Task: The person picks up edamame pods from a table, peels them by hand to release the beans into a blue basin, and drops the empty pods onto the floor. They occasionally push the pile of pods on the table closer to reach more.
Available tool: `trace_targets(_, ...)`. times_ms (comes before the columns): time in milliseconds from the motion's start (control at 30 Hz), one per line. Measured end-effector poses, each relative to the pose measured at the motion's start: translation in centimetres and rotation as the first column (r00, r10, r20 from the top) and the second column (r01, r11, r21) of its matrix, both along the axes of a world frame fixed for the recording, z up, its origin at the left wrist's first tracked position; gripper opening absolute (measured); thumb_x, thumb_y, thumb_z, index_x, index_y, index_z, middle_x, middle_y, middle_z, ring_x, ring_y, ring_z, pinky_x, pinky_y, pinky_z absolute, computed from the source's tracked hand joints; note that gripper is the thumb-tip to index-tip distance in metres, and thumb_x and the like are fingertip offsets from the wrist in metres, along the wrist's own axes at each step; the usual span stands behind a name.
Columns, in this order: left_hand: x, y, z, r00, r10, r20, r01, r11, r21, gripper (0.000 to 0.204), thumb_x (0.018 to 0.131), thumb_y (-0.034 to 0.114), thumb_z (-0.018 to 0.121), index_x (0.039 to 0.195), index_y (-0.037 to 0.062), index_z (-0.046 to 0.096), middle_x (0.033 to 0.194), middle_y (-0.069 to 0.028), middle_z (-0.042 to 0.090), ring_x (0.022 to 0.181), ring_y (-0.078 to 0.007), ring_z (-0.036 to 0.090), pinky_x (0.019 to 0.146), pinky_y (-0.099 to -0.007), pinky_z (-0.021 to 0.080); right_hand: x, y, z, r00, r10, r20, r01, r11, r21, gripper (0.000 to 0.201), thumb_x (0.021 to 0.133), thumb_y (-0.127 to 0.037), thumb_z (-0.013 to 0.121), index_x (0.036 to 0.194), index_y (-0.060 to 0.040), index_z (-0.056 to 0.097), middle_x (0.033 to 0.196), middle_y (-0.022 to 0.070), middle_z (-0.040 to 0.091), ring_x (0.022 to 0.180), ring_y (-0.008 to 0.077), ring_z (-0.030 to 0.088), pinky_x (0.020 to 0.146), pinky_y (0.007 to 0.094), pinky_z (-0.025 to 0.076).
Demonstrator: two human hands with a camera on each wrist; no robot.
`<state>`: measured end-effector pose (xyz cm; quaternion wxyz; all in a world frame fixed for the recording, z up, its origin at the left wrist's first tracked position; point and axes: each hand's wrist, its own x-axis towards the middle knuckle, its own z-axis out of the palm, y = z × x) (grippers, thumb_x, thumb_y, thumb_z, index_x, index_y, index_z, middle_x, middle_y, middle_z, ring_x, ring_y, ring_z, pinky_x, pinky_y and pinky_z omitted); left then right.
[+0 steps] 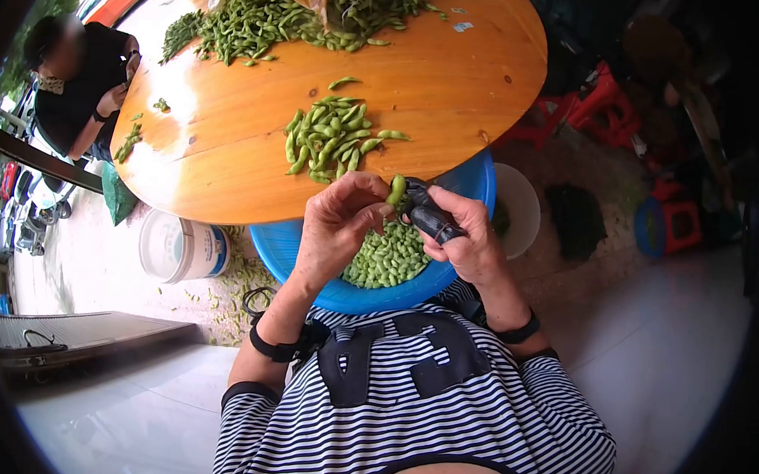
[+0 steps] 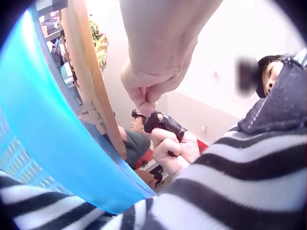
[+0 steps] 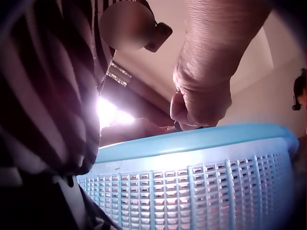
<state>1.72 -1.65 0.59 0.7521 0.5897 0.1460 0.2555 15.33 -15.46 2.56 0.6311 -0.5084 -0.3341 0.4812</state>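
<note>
In the head view my left hand (image 1: 338,218) pinches a green soybean pod (image 1: 397,189) between thumb and fingertips. Black coverings (image 1: 434,218) wrap the thumb and forefinger of my right hand (image 1: 472,241), whose tips close on the same pod from the other side. Both hands are over a blue basket (image 1: 269,253) with shelled green beans (image 1: 387,256) inside. The left wrist view has the two hands meeting fingertip to fingertip, the pod hidden there. In the right wrist view, the right hand (image 3: 206,103) appears above the basket's rim, its fingertips mostly hidden.
On the wooden table (image 1: 222,154) lie a small pile of pods (image 1: 326,137) and a large heap (image 1: 270,25) farther back. A white bucket (image 1: 171,246) stands left of the basket, near scattered husks (image 1: 224,298). Another person (image 1: 77,88) sits at the table's left.
</note>
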Motion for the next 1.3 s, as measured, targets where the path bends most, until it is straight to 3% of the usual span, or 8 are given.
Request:
trace_targets(333,0.4,-0.8,-1.1,0.988,0.151,-0.041,-0.125,0.920,0.371,0.017,0.082,-0.010,0.062,0.097,-0.0017,0.058,0.081,-0.0004,0.061,0.073,-0.0078,0.060,0.065,-0.0235,0.049,0.6,0.4,-1.3,0.969,0.075,-0.235,-0.073,0.997,0.021,0.032,0.076,0.002,0.037,0.099,0.0057,0.059,0.064,-0.0035,0.042,0.051,0.0020,0.033,0.043,0.0183,0.026)
trace_targets(533,0.4,-1.9,0.1,0.935,0.347,0.079,-0.274,0.561,0.781,0.017,0.081,-0.010,0.062,0.094,0.0001,0.057,0.080,-0.0017,0.062,0.073,-0.0113,0.061,0.066,-0.0249,0.050,1.6,0.4,-3.2,0.922,0.219,-0.320,-0.129,0.952,0.278,0.033,0.085,-0.016,0.059,0.109,0.0055,0.059,0.068,-0.0041,0.044,0.054,0.0024,0.033,0.044,0.0166,0.026)
trace_targets(667,0.4,-0.6,-0.5,0.993,0.012,0.115,0.001,0.993,-0.119,0.024,0.082,-0.005,0.065,0.102,0.0021,0.055,0.082,-0.0027,0.064,0.062,-0.0122,0.057,0.052,-0.0237,0.042,2.0,-0.2,-4.3,0.824,0.238,-0.514,-0.151,0.967,0.205,0.080,0.063,-0.054,0.079,0.113,0.0046,0.059,0.073,-0.0036,0.046,0.055,0.0024,0.033,0.044,0.0160,0.025)
trace_targets(833,0.8,-0.4,-0.8,0.928,-0.217,0.302,0.361,0.720,-0.593,0.031,0.084,-0.002,0.065,0.112,0.0018,0.053,0.084,-0.0028,0.064,0.055,-0.0107,0.049,0.046,-0.0213,0.033,2.7,-0.5,-4.4,0.734,0.303,-0.608,-0.215,0.953,0.215,0.072,0.068,-0.050,0.081,0.116,-0.0006,0.060,0.080,0.0000,0.051,0.056,0.0026,0.034,0.044,0.0154,0.025)
trace_targets(933,0.8,-0.7,-0.3,0.966,-0.214,0.145,0.255,0.879,-0.402,0.033,0.084,0.003,0.067,0.115,0.0029,0.054,0.085,-0.0013,0.062,0.060,-0.0089,0.051,0.049,-0.0215,0.038,2.7,-0.7,-3.1,0.763,0.440,-0.473,-0.303,0.890,0.339,0.036,0.080,-0.016,0.071,0.112,-0.0030,0.062,0.084,0.0014,0.053,0.059,0.0068,0.039,0.048,0.0186,0.031)
trace_targets(1033,0.8,-1.4,0.2,0.994,-0.105,-0.035,0.099,0.985,-0.143,0.032,0.084,0.009,0.070,0.113,0.0031,0.057,0.078,-0.0015,0.059,0.061,-0.0070,0.052,0.055,-0.0216,0.042,0.6,-0.6,-0.6,0.877,-0.006,0.480,-0.029,0.998,0.064,0.035,0.071,0.012,0.049,0.103,0.0050,0.059,0.080,0.0049,0.051,0.073,0.0132,0.048,0.065,0.0252,0.039)
trace_targets(1100,0.6,-1.2,-0.1,0.954,0.093,-0.285,0.052,0.884,0.464,0.029,0.086,0.009,0.068,0.112,0.0012,0.059,0.071,-0.0053,0.059,0.061,-0.0087,0.056,0.058,-0.0226,0.045,0.7,-0.7,-1.0,0.855,-0.047,0.516,0.005,0.997,0.083,0.034,0.070,0.012,0.049,0.102,0.0061,0.059,0.081,0.0075,0.052,0.073,0.0129,0.049,0.065,0.0252,0.040)
trace_targets(1300,0.1,0.0,1.2,0.928,-0.226,-0.295,0.288,0.939,0.188,0.032,0.098,0.013,0.048,0.126,-0.0030,0.050,0.095,-0.0078,0.063,0.072,-0.0139,0.059,0.067,-0.0264,0.050,1.2,-1.1,-1.7,0.866,-0.062,0.497,0.032,0.997,0.068,0.036,0.067,0.013,0.049,0.101,0.0075,0.059,0.080,0.0083,0.050,0.071,0.0154,0.049,0.062,0.0274,0.040)
